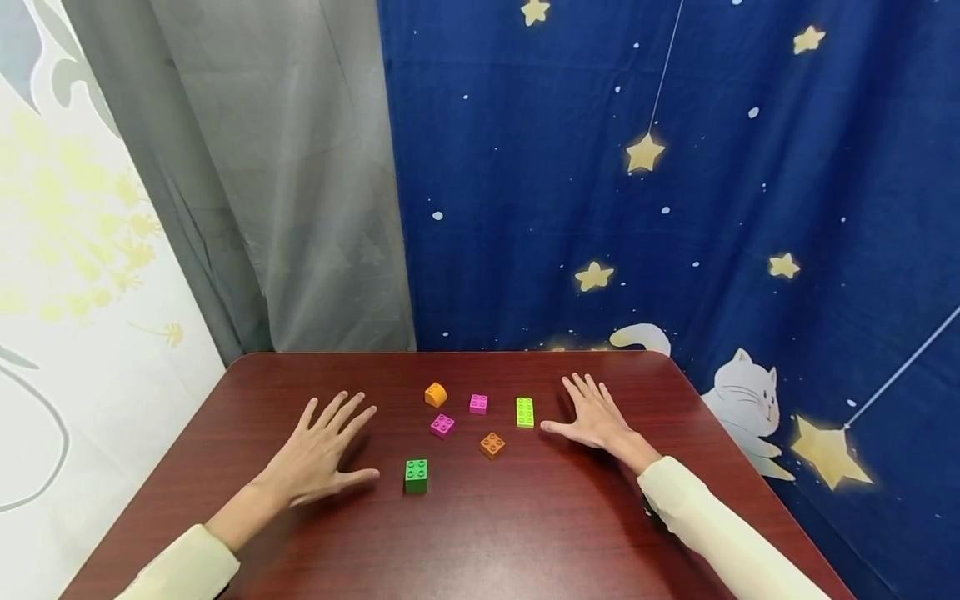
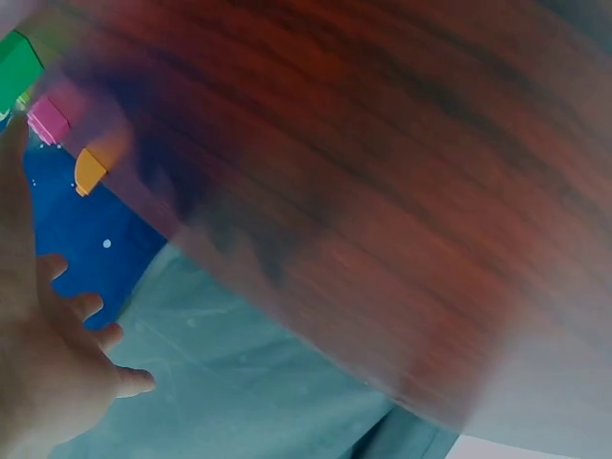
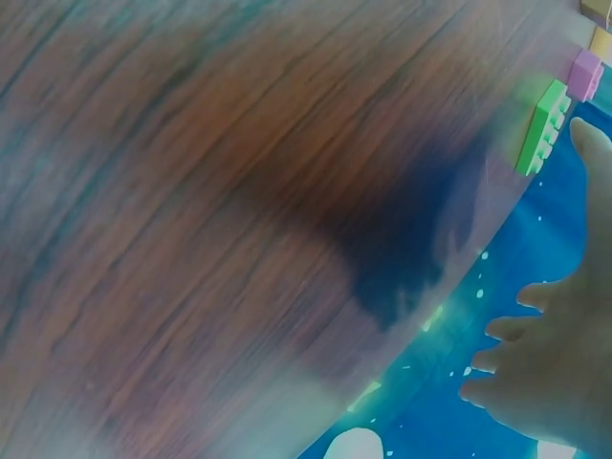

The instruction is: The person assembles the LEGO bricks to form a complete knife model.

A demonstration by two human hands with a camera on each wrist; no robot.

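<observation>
My left hand [image 1: 318, 454] is spread over the left side of the table, fingers straight and holding nothing. Nearest its thumb stands a tall green toy brick [image 1: 416, 476]. On the right, my other hand [image 1: 594, 417] is spread too, its thumb pointing at a lime-green long brick [image 1: 525, 412]. Between the hands lie a magenta brick [image 1: 442, 426], a pink brick [image 1: 478, 404], an orange-brown brick [image 1: 492, 445] and a yellow-orange curved brick [image 1: 436, 395]. The left wrist view shows the green brick [image 2: 17, 69] beyond the thumb; in the right wrist view the lime brick [image 3: 542, 127] is near the thumb.
The dark red wooden table [image 1: 487, 542] has rounded far corners. Behind it hang a grey curtain [image 1: 322, 183] and a blue curtain [image 1: 525, 167] with stars and a white cat. A white patterned cloth [image 1: 90, 333] hangs at the left.
</observation>
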